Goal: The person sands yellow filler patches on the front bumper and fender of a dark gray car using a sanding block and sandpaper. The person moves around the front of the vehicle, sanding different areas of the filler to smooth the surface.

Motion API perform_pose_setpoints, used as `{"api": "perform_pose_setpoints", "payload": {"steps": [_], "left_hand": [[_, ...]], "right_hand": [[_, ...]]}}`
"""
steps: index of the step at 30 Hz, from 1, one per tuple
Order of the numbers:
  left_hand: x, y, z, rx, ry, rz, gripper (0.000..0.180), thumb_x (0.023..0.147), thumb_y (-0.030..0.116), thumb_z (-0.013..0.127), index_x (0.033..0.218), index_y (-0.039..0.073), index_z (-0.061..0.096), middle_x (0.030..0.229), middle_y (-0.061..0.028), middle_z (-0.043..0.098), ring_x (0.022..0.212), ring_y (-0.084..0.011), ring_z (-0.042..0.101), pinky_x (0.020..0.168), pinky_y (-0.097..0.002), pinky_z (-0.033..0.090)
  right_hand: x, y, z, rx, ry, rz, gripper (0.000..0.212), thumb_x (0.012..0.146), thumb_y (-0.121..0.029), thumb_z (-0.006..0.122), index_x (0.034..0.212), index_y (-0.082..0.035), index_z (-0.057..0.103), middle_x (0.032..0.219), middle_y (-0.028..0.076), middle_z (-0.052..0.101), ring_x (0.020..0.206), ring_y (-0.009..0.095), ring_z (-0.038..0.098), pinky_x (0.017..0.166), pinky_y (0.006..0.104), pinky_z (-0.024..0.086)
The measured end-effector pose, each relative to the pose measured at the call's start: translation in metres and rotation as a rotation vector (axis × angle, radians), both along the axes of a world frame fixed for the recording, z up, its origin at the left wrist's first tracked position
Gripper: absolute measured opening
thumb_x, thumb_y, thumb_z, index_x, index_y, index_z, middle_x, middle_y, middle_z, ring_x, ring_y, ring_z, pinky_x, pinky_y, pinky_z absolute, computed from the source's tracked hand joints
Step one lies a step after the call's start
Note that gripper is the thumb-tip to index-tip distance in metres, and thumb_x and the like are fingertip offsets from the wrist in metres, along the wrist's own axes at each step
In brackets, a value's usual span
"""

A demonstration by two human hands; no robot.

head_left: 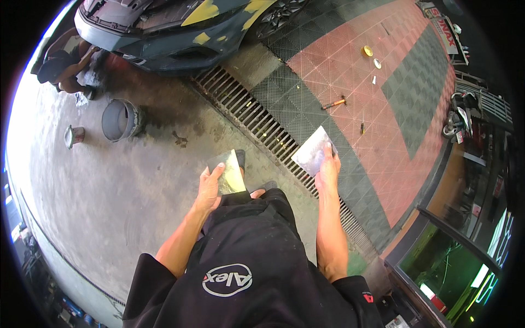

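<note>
My left hand [208, 187] is closed on a thin flat plate [235, 178], its thumb lying on top. Pale yellow paste coats part of that plate's face and edge. To the right, my right hand [328, 170] grips a second flat plate [313, 151], silvery-white and squarish, by its right side. The two plates are held apart in front of my body. Whether paste lies on the right plate is hard to make out.
A dark grey car [180, 46] with yellow patches stands ahead, and a person [63, 68] crouches beside it. A grey bucket [116, 121] and small tin [74, 135] sit left. A drain grate [246, 112] crosses the floor; a hammer [334, 103] and screwdriver [362, 128] lie on tiles.
</note>
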State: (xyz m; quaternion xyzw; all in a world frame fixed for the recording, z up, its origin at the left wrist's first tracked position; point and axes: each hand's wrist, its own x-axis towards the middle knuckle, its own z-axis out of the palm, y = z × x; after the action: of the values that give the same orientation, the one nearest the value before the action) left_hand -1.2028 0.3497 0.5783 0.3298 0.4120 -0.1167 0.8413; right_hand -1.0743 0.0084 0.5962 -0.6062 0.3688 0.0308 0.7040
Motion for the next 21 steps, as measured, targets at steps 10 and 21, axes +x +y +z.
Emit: {"api": "perform_pose_setpoints", "payload": {"steps": [10, 21], "left_hand": [[0.026, 0.012, 0.001, 0.174, -0.057, 0.014, 0.029, 0.110, 0.019, 0.073, 0.134, 0.004, 0.067, 0.115, -0.0055, 0.077, 0.103, -0.0199, 0.076, 0.092, -0.0374, 0.064], [0.009, 0.034, 0.012, 0.256, -0.055, -0.020, 0.031, 0.110, 0.022, 0.072, 0.135, 0.006, 0.068, 0.119, -0.0037, 0.076, 0.109, -0.0181, 0.074, 0.098, -0.0385, 0.062]], "right_hand": [[-0.081, -0.070, 0.013, 0.043, -0.068, -0.266, 0.042, 0.115, -0.027, 0.070, 0.145, 0.000, 0.064, 0.139, 0.010, 0.074, 0.124, 0.024, 0.072, 0.112, 0.0413, 0.055], [-0.120, -0.045, 0.006, 0.123, -0.054, -0.273, 0.052, 0.112, -0.034, 0.074, 0.148, 0.002, 0.062, 0.142, 0.011, 0.072, 0.128, 0.024, 0.069, 0.116, 0.0405, 0.051]]}}
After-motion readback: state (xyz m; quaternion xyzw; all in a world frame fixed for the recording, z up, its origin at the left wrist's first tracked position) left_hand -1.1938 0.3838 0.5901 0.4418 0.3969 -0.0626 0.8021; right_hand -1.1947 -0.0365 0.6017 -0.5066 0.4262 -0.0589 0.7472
